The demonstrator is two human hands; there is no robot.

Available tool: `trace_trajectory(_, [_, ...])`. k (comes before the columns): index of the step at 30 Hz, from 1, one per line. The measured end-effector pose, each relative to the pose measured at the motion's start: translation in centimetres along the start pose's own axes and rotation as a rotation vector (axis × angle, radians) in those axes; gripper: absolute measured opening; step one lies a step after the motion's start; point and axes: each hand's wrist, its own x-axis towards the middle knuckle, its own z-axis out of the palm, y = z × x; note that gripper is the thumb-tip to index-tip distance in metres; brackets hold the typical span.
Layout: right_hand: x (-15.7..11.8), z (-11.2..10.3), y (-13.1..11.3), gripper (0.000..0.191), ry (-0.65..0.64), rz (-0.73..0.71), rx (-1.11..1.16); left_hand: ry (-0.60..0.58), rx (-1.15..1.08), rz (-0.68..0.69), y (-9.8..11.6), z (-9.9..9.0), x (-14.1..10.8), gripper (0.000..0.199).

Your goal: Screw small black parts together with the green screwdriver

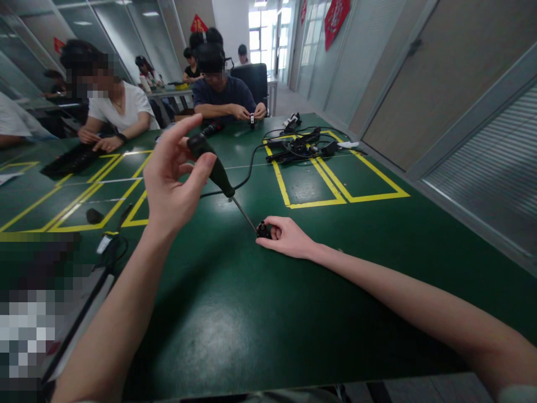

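Note:
My left hand (pixel 174 173) is raised above the table and grips a screwdriver (pixel 218 176) by its dark handle, thumb on one side and fingers on the other. The screwdriver tilts, and its thin metal shaft slants down to the right. Its tip meets, or nearly meets, a small black part (pixel 263 229). Close to the tabletop, my right hand (pixel 289 238) pinches that black part between thumb and fingers. The part has a short round piece standing up from it; its finer detail is too small to make out.
The green table (pixel 226 336) carries yellow tape outlines (pixel 316 204). Farther back lies a heap of black parts and cables (pixel 302 145). A cable with a white tag (pixel 104 243) and a dark lump (pixel 94 216) lie at left. Several people sit beyond, some handling parts.

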Motion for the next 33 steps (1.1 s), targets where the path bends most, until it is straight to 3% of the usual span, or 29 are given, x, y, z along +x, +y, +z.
trace_trajectory(4, [-0.1, 0.3, -0.3, 0.039, 0.061, -0.002, -0.012, 0.045, 0.040, 0.020, 0.4, 0.0, 0.2, 0.035])
trace_trajectory(6, [-0.1, 0.5, -0.4, 0.032, 0.088, -0.019, -0.025, 0.051, 0.068, 0.043, 0.3, 0.0, 0.1, 0.032])
trace_trajectory(10, [0.0, 0.8, -0.4, 0.020, 0.110, -0.051, -0.044, 0.016, 0.088, 0.093, -0.3, -0.2, -0.1, 0.044])
trace_trajectory(15, [-0.2, 1.2, -0.5, 0.013, 0.133, -0.064, -0.020, -0.055, 0.015, 0.058, -0.7, -0.3, -0.3, 0.054])
trace_trajectory(21, [-0.2, 1.5, -0.4, 0.015, 0.142, -0.045, 0.059, 0.133, 0.013, 0.104, -1.2, -0.5, 0.3, 0.046])
trace_trajectory(24, [-0.1, 1.1, -0.3, 0.014, 0.054, -0.055, 0.125, 0.268, -0.016, 0.153, -2.1, -1.2, 1.1, 0.041])
trace_trajectory(27, [-0.1, 0.1, -0.2, 0.015, -0.112, -0.071, 0.204, 0.300, -0.021, 0.188, -3.1, -2.2, 1.6, 0.039])
trace_trajectory(30, [-0.1, -0.9, -0.1, 0.038, -0.196, -0.037, 0.300, 0.261, -0.047, 0.177, -3.6, -2.8, 1.6, 0.042])
trace_trajectory(33, [-0.1, -1.4, 0.2, 0.037, -0.206, -0.007, 0.341, 0.173, -0.056, 0.150, -3.4, -3.0, 1.4, 0.047])
